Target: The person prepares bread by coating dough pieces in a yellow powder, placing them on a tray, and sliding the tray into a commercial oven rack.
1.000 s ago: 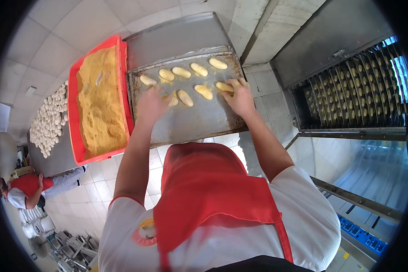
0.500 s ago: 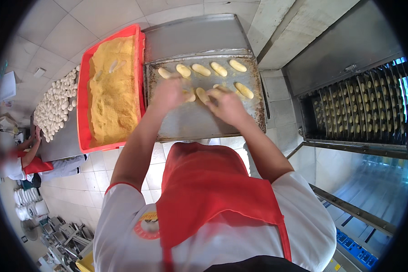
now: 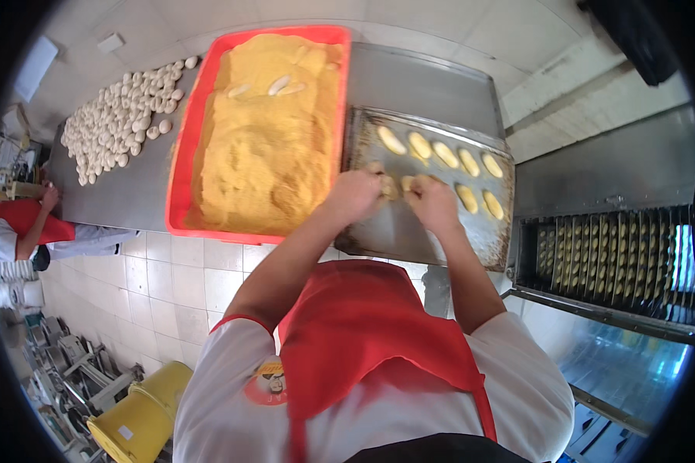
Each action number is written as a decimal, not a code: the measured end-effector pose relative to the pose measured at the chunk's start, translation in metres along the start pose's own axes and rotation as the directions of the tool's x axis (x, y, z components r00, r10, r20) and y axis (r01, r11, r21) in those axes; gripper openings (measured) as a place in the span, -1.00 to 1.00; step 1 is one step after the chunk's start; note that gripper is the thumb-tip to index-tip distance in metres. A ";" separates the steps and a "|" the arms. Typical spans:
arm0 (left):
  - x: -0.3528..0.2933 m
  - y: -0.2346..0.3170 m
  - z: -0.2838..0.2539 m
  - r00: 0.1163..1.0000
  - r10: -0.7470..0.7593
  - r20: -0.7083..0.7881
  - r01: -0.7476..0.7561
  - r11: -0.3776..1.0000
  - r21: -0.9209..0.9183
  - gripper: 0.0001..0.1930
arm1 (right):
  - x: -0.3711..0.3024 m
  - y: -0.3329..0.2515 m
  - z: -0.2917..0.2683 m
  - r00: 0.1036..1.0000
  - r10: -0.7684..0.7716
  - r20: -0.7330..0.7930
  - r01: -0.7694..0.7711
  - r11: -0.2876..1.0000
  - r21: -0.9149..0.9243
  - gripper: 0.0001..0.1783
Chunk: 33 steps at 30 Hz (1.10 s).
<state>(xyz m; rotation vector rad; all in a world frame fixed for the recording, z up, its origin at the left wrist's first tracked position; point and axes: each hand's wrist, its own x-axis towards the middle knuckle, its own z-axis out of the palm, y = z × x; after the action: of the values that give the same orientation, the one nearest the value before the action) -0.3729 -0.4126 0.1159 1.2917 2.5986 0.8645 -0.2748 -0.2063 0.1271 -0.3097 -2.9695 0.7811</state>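
Seven dough pieces [image 3: 445,154] already line the tray's [image 3: 413,231] farther part; more still sit in the red tub [image 3: 181,193]. Left hand [image 3: 388,179] and right hand [image 3: 408,187] curl narrowly at blurred dough; whether either grips, I cannot tell.

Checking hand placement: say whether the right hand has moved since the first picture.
Yes: against the metal tray, the right hand has shifted left, from near the right edge toward the middle.

On the tray [image 3: 378,235] we have dough rolls [image 3: 445,154]; from there, the powder tub [image 3: 182,177] sits at nine o'clock, dough balls [image 3: 135,108] beyond it on the tabletop [image 3: 131,189], the tray-filled cabinet [image 3: 594,310] at four o'clock.
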 end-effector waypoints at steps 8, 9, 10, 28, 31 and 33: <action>-0.137 -0.210 -0.132 0.717 -0.630 -0.298 0.512 0.767 -0.387 -0.38 | 0.005 -0.165 0.101 0.907 0.195 0.374 -0.408 0.628 0.662 -0.23; -0.153 -0.238 -0.126 0.696 -0.681 -0.226 0.539 0.704 -0.463 -0.35 | 0.012 -0.191 0.123 0.833 0.251 0.494 -0.546 0.522 0.655 -0.15; -0.167 -0.268 -0.110 0.670 -0.726 -0.156 0.562 0.633 -0.533 -0.33 | 0.027 -0.216 0.139 0.744 0.317 0.588 -0.668 0.375 0.643 -0.17; -0.027 -0.333 -0.158 0.524 -0.851 -0.015 0.204 0.143 -0.968 -0.25 | 0.279 -0.196 0.160 0.804 0.562 0.193 -0.366 0.213 0.906 -0.38; 0.049 -0.345 -0.177 0.615 -0.766 0.186 0.345 0.049 -0.937 -0.25 | 0.322 -0.197 0.173 0.829 0.488 0.273 -0.387 0.149 0.910 -0.23; 0.074 -0.340 -0.177 0.650 -0.727 0.221 0.437 0.121 -0.891 -0.26 | 0.331 -0.216 0.167 0.893 0.292 0.342 -0.410 0.214 0.887 -0.23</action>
<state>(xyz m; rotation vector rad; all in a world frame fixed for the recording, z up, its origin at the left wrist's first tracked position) -0.7165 -0.5954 0.0914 -0.2549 1.7702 1.8951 -0.6550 -0.4020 0.0886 -0.8492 -1.8477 2.4605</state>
